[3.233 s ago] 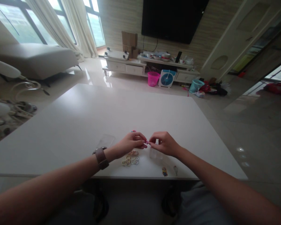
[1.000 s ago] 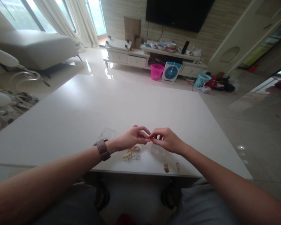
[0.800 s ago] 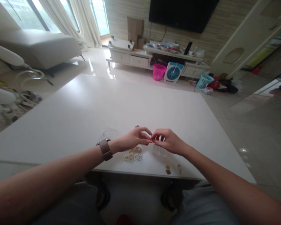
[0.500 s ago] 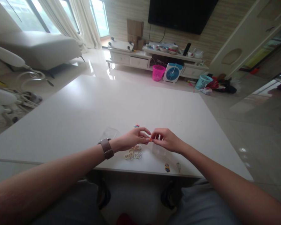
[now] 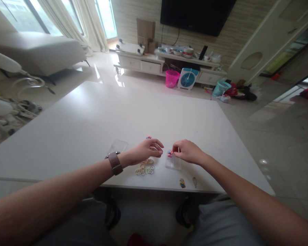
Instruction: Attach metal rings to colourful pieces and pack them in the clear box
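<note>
My left hand (image 5: 150, 150), with a watch (image 5: 115, 163) on its wrist, hovers over the table with fingers apart and nothing in them. My right hand (image 5: 187, 151) has its thumb and fingertips pinched at the far part of a clear plastic box (image 5: 173, 166). Small colourful pieces (image 5: 170, 154) lie there, right by the fingertips; whatever is pinched is too small to make out. Pale ring-shaped bands (image 5: 145, 169) lie in a pile below my left hand. More small colourful pieces (image 5: 149, 137) sit beyond it, partly hidden.
A clear plastic lid or tray (image 5: 118, 145) lies left of my left hand. Near the front edge of the white table (image 5: 143, 109) are a yellow-and-blue cartoon figure (image 5: 182, 183) and a small silvery object (image 5: 194, 182). A pink basket (image 5: 171, 79) and a fan (image 5: 188, 79) stand beyond.
My hands have parted; they were together at a small orange-red piece. The right hand has moved slightly right to the box, whose colourful pieces now show. The left fingers have opened.
</note>
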Available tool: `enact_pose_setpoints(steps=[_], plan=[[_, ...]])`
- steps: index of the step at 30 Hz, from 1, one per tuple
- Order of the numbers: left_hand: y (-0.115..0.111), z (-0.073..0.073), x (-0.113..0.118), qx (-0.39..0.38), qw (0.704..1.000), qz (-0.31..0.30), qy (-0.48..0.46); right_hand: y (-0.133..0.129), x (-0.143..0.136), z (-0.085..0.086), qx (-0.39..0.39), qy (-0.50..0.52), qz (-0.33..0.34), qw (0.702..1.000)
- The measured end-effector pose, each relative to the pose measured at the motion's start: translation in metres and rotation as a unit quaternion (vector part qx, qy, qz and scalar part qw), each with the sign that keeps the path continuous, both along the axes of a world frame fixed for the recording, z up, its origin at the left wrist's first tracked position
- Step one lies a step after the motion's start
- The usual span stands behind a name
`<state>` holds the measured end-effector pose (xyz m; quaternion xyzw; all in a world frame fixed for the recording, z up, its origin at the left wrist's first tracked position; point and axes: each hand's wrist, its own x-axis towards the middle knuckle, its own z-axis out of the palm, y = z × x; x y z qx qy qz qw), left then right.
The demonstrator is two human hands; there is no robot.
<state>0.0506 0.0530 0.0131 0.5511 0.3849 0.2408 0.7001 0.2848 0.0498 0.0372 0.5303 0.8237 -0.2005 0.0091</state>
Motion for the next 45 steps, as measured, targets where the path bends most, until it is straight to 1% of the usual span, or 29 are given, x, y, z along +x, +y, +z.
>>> enact_pose_setpoints(steps=[3, 7, 13, 21, 27, 34, 40, 45], plan=[[0.0, -0.001, 0.0, 0.016, 1.0, -0.008, 0.005, 0.0, -0.001, -0.004, 0.0, -0.034, -0.002, 0.999], [0.0, -0.002, -0.003, 0.037, 0.999, -0.013, 0.012, -0.001, -0.003, -0.004, 0.008, -0.071, -0.004, 0.997], [0.001, -0.002, -0.006, 0.044, 0.999, -0.012, 0.012, -0.001, -0.006, -0.003, 0.03, -0.097, -0.007, 0.995], [0.0, 0.0, -0.004, 0.047, 0.999, -0.018, 0.01, -0.003, -0.016, -0.007, 0.031, -0.114, 0.0, 0.993], [-0.001, 0.001, -0.002, 0.05, 0.998, -0.023, 0.004, -0.006, -0.024, -0.008, 0.048, -0.14, 0.034, 0.988], [-0.001, 0.0, -0.004, 0.047, 0.999, -0.019, 0.003, -0.006, -0.023, -0.008, 0.06, -0.148, 0.038, 0.986], [-0.001, 0.002, -0.005, 0.045, 0.999, -0.022, -0.004, -0.007, -0.025, -0.009, 0.084, -0.161, 0.058, 0.982], [-0.002, 0.003, -0.004, 0.044, 0.999, -0.022, -0.003, -0.007, -0.027, -0.008, 0.071, -0.175, 0.073, 0.979]])
